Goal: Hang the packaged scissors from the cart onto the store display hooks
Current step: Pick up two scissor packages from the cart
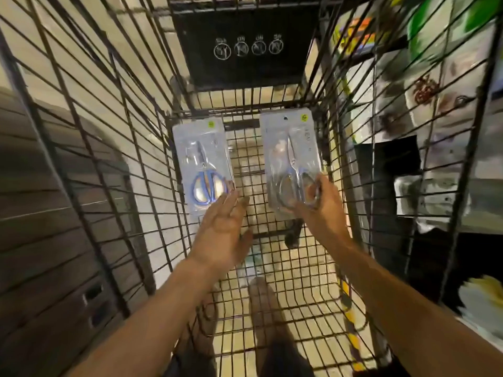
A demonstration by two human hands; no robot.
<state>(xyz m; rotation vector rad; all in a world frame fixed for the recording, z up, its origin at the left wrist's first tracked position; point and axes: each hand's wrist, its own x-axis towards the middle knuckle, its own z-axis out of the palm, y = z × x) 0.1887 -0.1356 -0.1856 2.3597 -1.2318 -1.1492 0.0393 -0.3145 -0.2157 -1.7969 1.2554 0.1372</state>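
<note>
Cart [152, 164]: right hand [322, 210] grips scissors pkg [292, 156].

two scissors packs [202, 167] [292, 159] side by side in cart [253, 308]

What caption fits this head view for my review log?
Inside the wire cart, the right hand grips a grey-handled scissors pack; the left hand reaches the blue-handled scissors pack.
</note>
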